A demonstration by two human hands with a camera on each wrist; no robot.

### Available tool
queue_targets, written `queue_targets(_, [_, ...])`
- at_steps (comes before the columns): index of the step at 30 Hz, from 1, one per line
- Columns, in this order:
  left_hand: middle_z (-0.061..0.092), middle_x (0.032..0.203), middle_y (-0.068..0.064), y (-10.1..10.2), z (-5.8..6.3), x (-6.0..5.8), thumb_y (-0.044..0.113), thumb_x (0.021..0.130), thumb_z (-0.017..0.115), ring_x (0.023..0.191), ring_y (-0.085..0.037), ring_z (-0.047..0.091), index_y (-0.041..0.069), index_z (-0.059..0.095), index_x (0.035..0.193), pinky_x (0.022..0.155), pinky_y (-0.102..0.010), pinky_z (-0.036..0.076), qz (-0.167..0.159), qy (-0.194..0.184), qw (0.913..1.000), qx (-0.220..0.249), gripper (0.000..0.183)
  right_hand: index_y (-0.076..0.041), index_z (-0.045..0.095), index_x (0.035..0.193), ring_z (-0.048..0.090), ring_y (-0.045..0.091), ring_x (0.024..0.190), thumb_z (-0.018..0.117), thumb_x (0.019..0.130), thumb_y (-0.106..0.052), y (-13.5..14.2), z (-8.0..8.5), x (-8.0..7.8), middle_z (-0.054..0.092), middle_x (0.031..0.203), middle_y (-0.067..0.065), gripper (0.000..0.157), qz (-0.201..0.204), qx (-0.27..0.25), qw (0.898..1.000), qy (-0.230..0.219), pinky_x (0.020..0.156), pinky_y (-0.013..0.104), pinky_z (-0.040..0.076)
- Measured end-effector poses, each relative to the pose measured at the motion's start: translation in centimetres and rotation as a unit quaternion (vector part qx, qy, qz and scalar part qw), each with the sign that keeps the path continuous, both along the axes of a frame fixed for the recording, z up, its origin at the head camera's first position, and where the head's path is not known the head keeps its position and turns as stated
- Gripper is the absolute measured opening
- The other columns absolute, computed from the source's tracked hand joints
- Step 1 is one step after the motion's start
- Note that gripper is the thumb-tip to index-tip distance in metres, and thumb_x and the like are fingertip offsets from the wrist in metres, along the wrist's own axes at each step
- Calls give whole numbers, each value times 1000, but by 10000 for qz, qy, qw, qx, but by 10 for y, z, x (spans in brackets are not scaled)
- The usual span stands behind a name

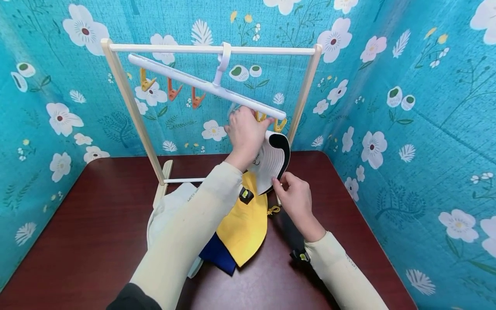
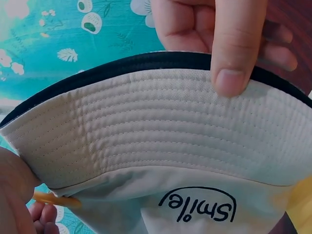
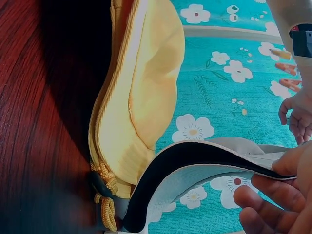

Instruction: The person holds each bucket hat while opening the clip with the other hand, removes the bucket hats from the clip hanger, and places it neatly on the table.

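A cream bucket hat [image 1: 267, 161] with a black inner side and "smile" lettering hangs in the air below the right end of a tilted white clip hanger [image 1: 174, 74]. My right hand [image 1: 296, 196] pinches the hat's brim [image 2: 146, 117] between thumb and fingers. Up at the hanger, my left hand [image 1: 246, 133] pinches a yellow clip [image 2: 56, 199] at the hat's side; the clip's tip partly overlaps the fabric. Another yellow clip [image 1: 280, 125] dangles just right of that hand. Whether the clip bites the hat cannot be told.
A wooden rack [image 1: 128, 97] carries the hanger, whose left half holds one yellow and two orange clips [image 1: 197, 99]. On the dark red table [image 1: 77, 224] lie a yellow hat [image 1: 248, 224] with a cord, a navy piece [image 1: 220, 254] and a white piece [image 1: 166, 209].
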State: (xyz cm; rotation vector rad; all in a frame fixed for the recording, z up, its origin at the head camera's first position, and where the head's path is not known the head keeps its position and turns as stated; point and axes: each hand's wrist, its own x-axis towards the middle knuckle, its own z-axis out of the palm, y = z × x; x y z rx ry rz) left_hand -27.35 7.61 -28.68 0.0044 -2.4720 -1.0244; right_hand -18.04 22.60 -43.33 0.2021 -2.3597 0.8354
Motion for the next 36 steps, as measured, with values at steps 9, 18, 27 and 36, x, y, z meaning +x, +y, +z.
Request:
queue_targets(9, [63, 78, 1, -1, -7, -4, 48, 92, 74, 81, -19, 56, 18, 59, 84, 73, -44, 37, -25, 443, 9988, 201, 35, -20, 55, 69, 43, 9, 47, 74, 95, -29, 0, 1, 0, 49, 56, -5, 33, -2, 24, 10000, 97, 45, 30, 36])
queue_targets(18, [63, 95, -1, 3, -5, -1, 52, 90, 75, 98, -23, 58, 16, 58, 98, 82, -48, 43, 285, 194, 9991, -246, 41, -20, 56, 70, 43, 8, 47, 74, 95, -29, -2, 3, 0, 50, 57, -6, 32, -27, 62, 9999, 96, 45, 29, 37])
queue_targets(27, [63, 89, -1, 7, -4, -2, 50, 92, 74, 96, -23, 62, 16, 60, 93, 80, -45, 44, 332, 208, 9984, -416, 37, -19, 61, 73, 45, 7, 46, 73, 96, -31, -2, 2, 3, 55, 58, -5, 29, -60, 39, 10000, 23, 45, 29, 38])
queue_targets(36, [68, 97, -3, 12, -2, -2, 48, 95, 71, 106, -26, 63, 12, 66, 102, 87, -49, 45, 585, 331, 9924, -1033, 37, -17, 63, 77, 46, 8, 49, 74, 95, -28, -5, 5, 5, 60, 63, -3, 24, -8, 255, 9992, 315, 47, 29, 40])
